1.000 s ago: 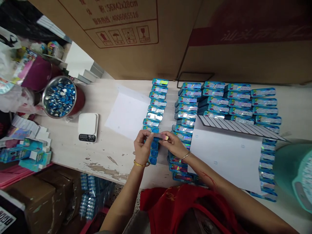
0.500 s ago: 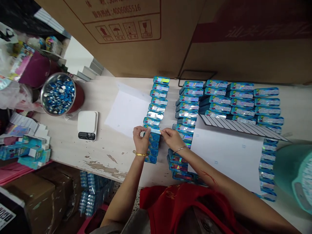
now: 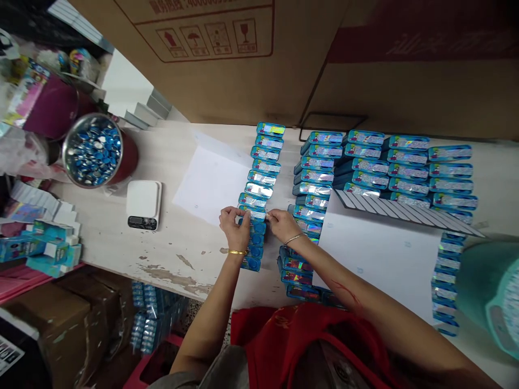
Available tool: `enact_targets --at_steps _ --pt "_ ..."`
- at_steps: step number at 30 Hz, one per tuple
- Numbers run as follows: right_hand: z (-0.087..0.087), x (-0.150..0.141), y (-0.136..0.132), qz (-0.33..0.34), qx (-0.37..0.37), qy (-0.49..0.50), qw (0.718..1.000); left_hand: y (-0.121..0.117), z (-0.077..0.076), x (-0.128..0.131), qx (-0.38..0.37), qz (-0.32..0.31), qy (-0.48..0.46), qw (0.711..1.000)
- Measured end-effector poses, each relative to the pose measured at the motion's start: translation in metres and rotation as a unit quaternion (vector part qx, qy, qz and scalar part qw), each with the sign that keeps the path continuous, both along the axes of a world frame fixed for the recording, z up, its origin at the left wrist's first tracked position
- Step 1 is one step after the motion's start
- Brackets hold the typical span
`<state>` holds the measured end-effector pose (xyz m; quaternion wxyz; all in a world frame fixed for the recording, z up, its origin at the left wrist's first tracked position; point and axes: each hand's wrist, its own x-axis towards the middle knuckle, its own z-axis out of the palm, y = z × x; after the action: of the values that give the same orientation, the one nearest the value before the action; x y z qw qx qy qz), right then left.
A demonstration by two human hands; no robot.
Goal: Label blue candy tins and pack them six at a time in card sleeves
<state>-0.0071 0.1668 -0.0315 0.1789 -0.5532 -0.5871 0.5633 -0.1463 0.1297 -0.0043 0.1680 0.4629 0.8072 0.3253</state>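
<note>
A scale (image 3: 144, 199) sits near a pot (image 3: 130, 155), a purple bucket (image 3: 57, 107) just beyond it. A carton (image 3: 227, 92) stands at the back, a teal tub (image 3: 472, 275) at far right.

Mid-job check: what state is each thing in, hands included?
Left hand: at the label strip, left end; grip unclear
Right hand: at its right end; grip unclear
Label strip: flat; whether stuck unclear
Upper boxes, narrow column: shiny strips on
Lower boxes, same column: round blue marks exposed
Metal pot: open, holding blue and silver pieces
Scale: upright, readout illegible
Teal bucket: open, pale contents
</note>
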Motion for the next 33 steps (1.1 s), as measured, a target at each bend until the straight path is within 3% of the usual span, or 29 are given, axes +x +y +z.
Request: enact_targets --at_steps 5,11,14,16,18,20,22,23,25,27,30,33 --pt "0.000 -0.005 -0.006 -0.038 -0.012 0.001 0.999 0.000 -0.007 -0.006 0.007 0.035 -0.067 0.997" --pt "0.008 -0.013 -0.008 0.100 0.056 -0.085 0.990 0.007 -0.011 -0.020 -0.091 0.117 -0.288 0.946" --pt "0.009 -0.019 0.004 0.134 0.047 -0.105 0.984 0.012 -0.011 -0.028 -0.135 0.121 -0.378 0.908" --pt "0.015 -0.022 0.014 0.153 0.051 -0.113 0.980 0.015 -0.009 -0.034 -0.159 0.112 -0.394 0.898" --pt "0.032 -0.020 0.021 0.165 0.063 -0.122 0.977 0.016 -0.002 -0.038 -0.168 0.102 -0.338 0.920" --pt "0.056 -0.009 0.020 0.167 0.081 -0.139 0.973 0.018 0.010 -0.033 -0.125 0.076 -0.206 0.968" --pt "0.080 0.010 0.011 0.157 0.110 -0.148 0.970 0.020 0.024 -0.017 -0.023 -0.002 -0.061 0.998" --pt "0.091 0.022 0.005 0.148 0.130 -0.140 0.970 0.022 0.030 -0.005 0.023 -0.064 -0.013 0.998" --pt "0.104 0.055 -0.010 0.113 0.168 -0.093 0.975 0.030 0.040 0.029 0.071 -0.207 0.025 0.976" --pt "0.107 0.094 -0.027 0.052 0.186 -0.056 0.980 0.043 0.042 0.072 0.061 -0.324 0.026 0.944" --pt "0.101 0.157 -0.062 -0.040 0.200 -0.029 0.979 0.063 0.036 0.134 0.003 -0.379 0.041 0.924" --pt "0.090 0.213 -0.105 -0.104 0.206 -0.036 0.972 0.069 0.032 0.172 -0.040 -0.407 0.061 0.911"
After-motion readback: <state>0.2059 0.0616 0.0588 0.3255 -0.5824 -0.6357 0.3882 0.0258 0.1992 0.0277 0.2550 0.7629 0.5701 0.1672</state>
